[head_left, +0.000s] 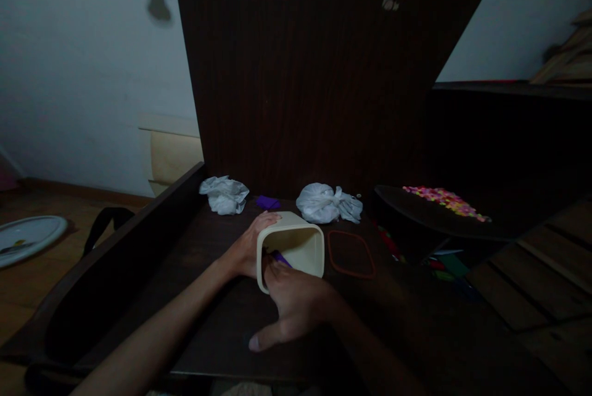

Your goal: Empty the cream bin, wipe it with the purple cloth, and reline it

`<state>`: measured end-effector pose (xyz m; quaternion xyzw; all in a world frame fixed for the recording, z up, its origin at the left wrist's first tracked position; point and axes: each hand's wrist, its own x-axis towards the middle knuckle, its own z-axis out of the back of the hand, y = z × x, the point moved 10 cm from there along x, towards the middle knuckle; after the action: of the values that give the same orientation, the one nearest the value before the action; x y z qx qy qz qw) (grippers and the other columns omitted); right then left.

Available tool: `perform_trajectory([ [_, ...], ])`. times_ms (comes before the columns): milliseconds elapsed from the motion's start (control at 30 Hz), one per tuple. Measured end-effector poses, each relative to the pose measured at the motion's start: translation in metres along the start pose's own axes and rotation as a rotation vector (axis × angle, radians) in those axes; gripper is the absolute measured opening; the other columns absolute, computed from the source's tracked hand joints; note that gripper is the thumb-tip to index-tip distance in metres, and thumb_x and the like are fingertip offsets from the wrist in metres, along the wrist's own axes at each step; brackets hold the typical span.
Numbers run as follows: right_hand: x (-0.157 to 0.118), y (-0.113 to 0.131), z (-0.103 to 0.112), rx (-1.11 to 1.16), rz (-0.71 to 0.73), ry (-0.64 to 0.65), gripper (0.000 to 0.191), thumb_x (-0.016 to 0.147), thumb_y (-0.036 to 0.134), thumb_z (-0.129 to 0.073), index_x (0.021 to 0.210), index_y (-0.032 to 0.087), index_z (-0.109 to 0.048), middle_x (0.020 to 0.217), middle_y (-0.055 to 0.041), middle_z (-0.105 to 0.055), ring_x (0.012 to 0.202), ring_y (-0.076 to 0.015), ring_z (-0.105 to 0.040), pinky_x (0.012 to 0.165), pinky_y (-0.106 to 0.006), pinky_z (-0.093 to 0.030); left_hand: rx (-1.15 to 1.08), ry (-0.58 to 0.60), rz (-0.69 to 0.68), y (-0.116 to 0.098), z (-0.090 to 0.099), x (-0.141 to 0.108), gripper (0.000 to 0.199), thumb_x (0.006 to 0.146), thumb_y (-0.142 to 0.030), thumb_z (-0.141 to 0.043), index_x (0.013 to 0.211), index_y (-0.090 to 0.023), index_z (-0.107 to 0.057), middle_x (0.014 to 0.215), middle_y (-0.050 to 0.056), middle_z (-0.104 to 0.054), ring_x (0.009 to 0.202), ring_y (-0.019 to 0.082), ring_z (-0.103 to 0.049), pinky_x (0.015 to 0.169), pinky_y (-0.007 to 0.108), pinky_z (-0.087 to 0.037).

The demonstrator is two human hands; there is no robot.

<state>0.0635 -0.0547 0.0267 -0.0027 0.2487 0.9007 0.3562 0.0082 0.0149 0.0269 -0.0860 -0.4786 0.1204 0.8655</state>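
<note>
A cream-coloured plastic container [316, 251] lies tilted on the dark wooden tabletop, its open mouth facing me. My left hand [254, 240] is wrapped round its left side and top. Into the mouth reaches my right hand [298, 297], fingers inside and thumb stretched out below the rim. A piece of purple cloth [280, 258] shows at the right fingers, inside the container; the fingertips are hidden. To the right of the container lies a thin reddish-brown rectangular ring [350, 254], which looks like a lid or its rim.
Behind the container sit a crumpled white plastic bag [225, 195], a folded purple cloth [267, 202] and a knotted white bag [319, 203]. A dark raised edge [139, 248] bounds the left. On the right, a dark shelf [393, 205] carries small colourful pieces [441, 200].
</note>
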Motion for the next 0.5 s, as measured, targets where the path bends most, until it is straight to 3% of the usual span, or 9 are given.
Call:
perform_trajectory([
  [67, -0.007, 0.0, -0.014, -0.041, -0.027, -0.022, 0.101, 0.084, 0.044, -0.077, 0.16, -0.002, -0.03, 0.164, -0.0283, -0.032, 0.154, -0.0371, -0.031, 0.124, -0.045, -0.033, -0.01, 0.002, -0.008, -0.001, 0.001, 0.0, 0.116, 0.062, -0.053, -0.092, 0.156, -0.027, -0.028, 0.145, 0.02, -0.053, 0.136, 0.045, -0.054, 0.116, 0.069, -0.04],
  [133, -0.012, -0.014, -0.03, -0.114, -0.142, -0.089, 0.059, 0.099, 0.021, -0.052, 0.154, 0.001, -0.045, 0.16, -0.0252, -0.042, 0.152, -0.0346, -0.037, 0.123, -0.048, -0.036, -0.007, 0.006, -0.022, -0.002, 0.001, 0.0, 0.118, 0.061, -0.057, -0.092, 0.155, -0.026, -0.028, 0.143, 0.021, -0.054, 0.135, 0.045, -0.055, 0.116, 0.07, -0.04],
  [167, -0.017, -0.024, -0.035, -0.154, -0.212, -0.15, 0.052, 0.1, 0.015, -0.044, 0.15, 0.005, -0.051, 0.157, -0.0232, -0.047, 0.149, -0.0353, -0.042, 0.122, -0.051, -0.038, -0.002, 0.009, -0.031, -0.003, 0.001, 0.001, 0.12, 0.06, -0.06, -0.092, 0.155, -0.025, -0.028, 0.142, 0.021, -0.054, 0.134, 0.045, -0.055, 0.116, 0.071, -0.04],
  [233, -0.025, -0.03, -0.047, -0.211, -0.183, -0.224, 0.052, 0.098, 0.016, -0.047, 0.15, 0.013, -0.054, 0.153, -0.0193, -0.054, 0.145, -0.0388, -0.047, 0.118, -0.057, -0.042, 0.003, 0.018, -0.038, -0.004, 0.001, 0.001, 0.123, 0.058, -0.063, -0.092, 0.156, -0.023, -0.028, 0.141, 0.022, -0.054, 0.134, 0.046, -0.055, 0.116, 0.073, -0.038],
  [333, -0.041, -0.045, -0.053, -0.247, -0.206, -0.275, 0.055, 0.098, 0.021, -0.049, 0.152, 0.013, -0.051, 0.155, -0.0195, -0.052, 0.145, -0.0414, -0.046, 0.119, -0.059, -0.04, 0.007, 0.037, -0.032, -0.006, -0.001, 0.004, 0.123, 0.059, -0.064, -0.091, 0.156, -0.024, -0.026, 0.141, 0.021, -0.053, 0.134, 0.046, -0.054, 0.117, 0.073, -0.038],
  [500, -0.041, -0.068, -0.042, -0.17, -0.378, -0.175, 0.061, 0.094, 0.034, -0.061, 0.15, 0.012, -0.054, 0.154, -0.0224, -0.053, 0.144, -0.0445, -0.046, 0.12, -0.058, -0.038, 0.015, 0.06, -0.052, -0.011, -0.006, 0.006, 0.124, 0.059, -0.057, -0.094, 0.157, -0.025, -0.026, 0.141, 0.021, -0.054, 0.135, 0.046, -0.053, 0.118, 0.075, -0.033],
])
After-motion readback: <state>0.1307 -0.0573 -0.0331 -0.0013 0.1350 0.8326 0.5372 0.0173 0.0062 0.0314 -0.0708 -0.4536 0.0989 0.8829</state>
